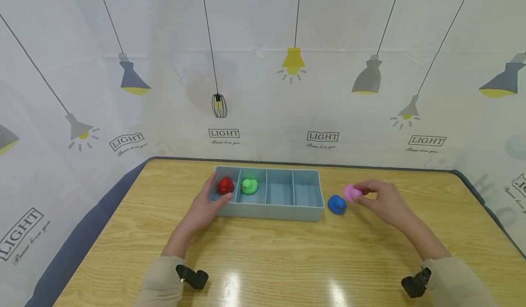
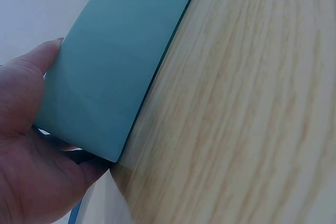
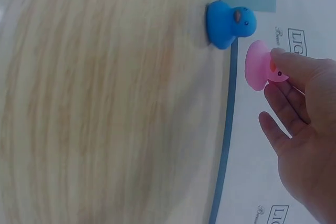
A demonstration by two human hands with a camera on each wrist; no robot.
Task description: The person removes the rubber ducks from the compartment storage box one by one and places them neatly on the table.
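A light blue box with several compartments in a row (image 1: 271,211) stands on the table. My left hand (image 1: 204,208) grips its left end, thumb at the front rim; the left wrist view shows the fingers round the end of the box (image 2: 115,66). A red rubber duck (image 1: 225,186) sits in the leftmost compartment, a green rubber duck (image 1: 249,187) in the one beside it. Off the box's right end, my right hand (image 1: 387,202) pinches a pink rubber duck (image 3: 256,66) by its head, off the tabletop. A blue rubber duck (image 1: 337,205) rests between box and right hand.
The wooden table (image 1: 263,257) runs back to a white cloth backdrop (image 1: 263,83) printed with lamps, with a dark blue edge along its foot. Two compartments at the right of the box hold nothing. Black wrist cameras (image 1: 193,277) sit at both sleeves.
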